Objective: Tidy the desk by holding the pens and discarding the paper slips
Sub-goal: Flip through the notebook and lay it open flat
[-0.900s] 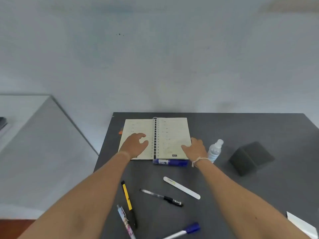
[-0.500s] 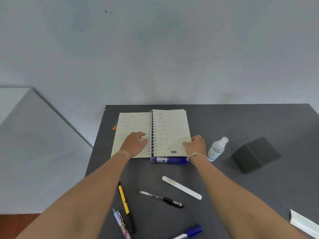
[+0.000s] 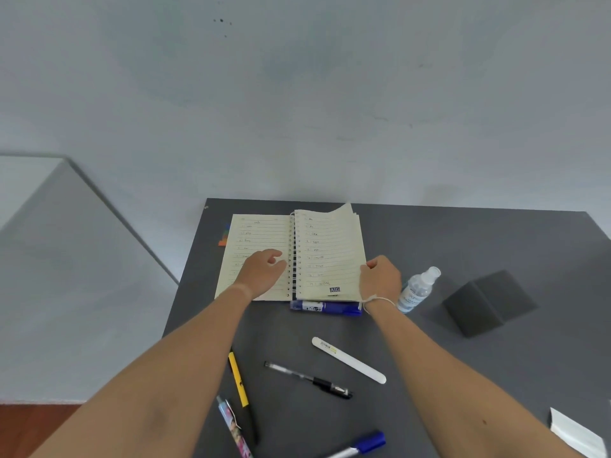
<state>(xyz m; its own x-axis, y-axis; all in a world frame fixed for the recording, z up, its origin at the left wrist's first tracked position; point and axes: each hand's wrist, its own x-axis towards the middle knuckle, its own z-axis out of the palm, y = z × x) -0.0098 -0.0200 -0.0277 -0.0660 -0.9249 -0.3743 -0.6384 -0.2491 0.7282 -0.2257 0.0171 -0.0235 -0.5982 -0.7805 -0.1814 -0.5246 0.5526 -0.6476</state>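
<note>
Pens lay loose on the dark desk [image 3: 496, 246], none picked up yet: a yellow pen [image 3: 238, 378], a clear pen with a black grip [image 3: 309, 380], a picture pen [image 3: 233, 424], a blue-capped marker [image 3: 358, 446] at the near edge, and a fat blue marker [image 3: 325, 307] touching the near edge of the open notebook [image 3: 327, 252]. A white paper slip [image 3: 575, 436] sat at the near right corner, well apart from both hands. The left hand [image 3: 261, 274] rested flat and open on the left page, holding nothing. The right hand [image 3: 380, 279] pinched the outer edge of the right-hand pages, which were lifted and curled at the far corner (it looked like a page turn or a closing move). So the step seemed to be dealing with the notebook first, before any pens or slips. Next the hands would need to let go of the pages and reach back toward the body for the pens, gathering them one at a time into one fist. A white flat stick [image 3: 348, 360] lay among the pens. A small spray bottle [image 3: 418, 289] stood just beside the right hand, and a grey block [image 3: 486, 302] sat farther right.
</note>
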